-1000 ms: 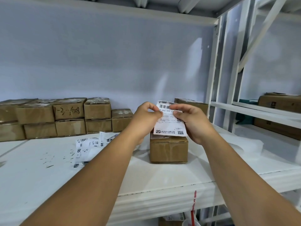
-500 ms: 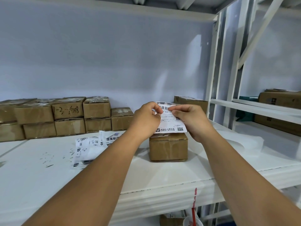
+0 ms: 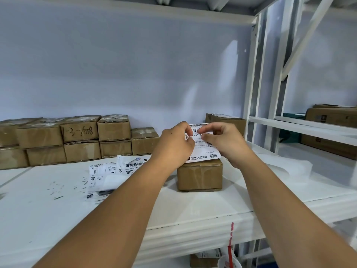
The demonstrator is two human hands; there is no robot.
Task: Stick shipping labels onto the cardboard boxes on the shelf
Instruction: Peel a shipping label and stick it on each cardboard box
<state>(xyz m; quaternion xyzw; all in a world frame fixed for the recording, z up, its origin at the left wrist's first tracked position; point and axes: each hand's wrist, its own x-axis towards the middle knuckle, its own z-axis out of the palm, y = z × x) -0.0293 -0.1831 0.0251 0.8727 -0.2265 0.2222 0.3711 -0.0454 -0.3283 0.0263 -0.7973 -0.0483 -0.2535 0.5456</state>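
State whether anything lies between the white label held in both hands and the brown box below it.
Nothing visible does. The left hand and right hand pinch the white printed paper label just over the lone brown cardboard box; its top is largely hidden.

We lose much of the label (image 3: 204, 153) behind left hand (image 3: 173, 147) and right hand (image 3: 228, 145); its fine print is unreadable.

You have one white shipping label (image 3: 205, 151), printed with barcodes and a QR code, held upright just above the top of a small brown cardboard box (image 3: 200, 176) that stands alone on the white shelf (image 3: 193, 207). More taped boxes (image 3: 81, 140) are stacked two high at the back of the shelf to the left, with loose labels (image 3: 112, 171) heaped just in front of them.
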